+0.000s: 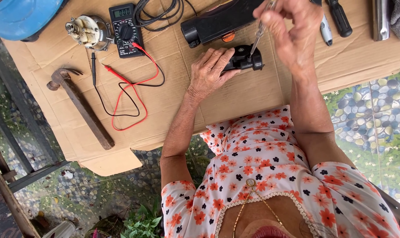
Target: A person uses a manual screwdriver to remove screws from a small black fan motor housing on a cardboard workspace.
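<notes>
Two hands: both at work on one small black part near the middle of a cardboard sheet (173, 105).
Left hand (211, 72): fingers curled around the black part (246, 59), pressing it flat to the cardboard from its 9 o'clock side.
Right hand (292, 33): fingers pinched narrow on a clear-handled screwdriver (261, 31), above the part at 1 o'clock; the shaft slants down and its tip meets the part's top.
Step in hand, judged: driving or loosening a fastener; it goes best with the shaft in line with the screw, steady downward pressure, and the left-hand grip firm so the part cannot twist.
Black housing (217, 20): long, just beyond the part at 11 o'clock; an orange spot shows at its near edge.
Multimeter (125, 31): at 10 o'clock, red and black leads looping toward the person.
Small motor (87, 31): left of the multimeter.
Hammer (78, 105): rusty, well apart at 8 o'clock.
Spare screwdriver (339, 17): black-handled, at 2 o'clock.
Hidden or unclear: the screw head itself, masked by tip and fingers; the part's left half under the palm; the housing's far end, the blue object at top left and the metal piece at top right, all cut by the frame.
</notes>
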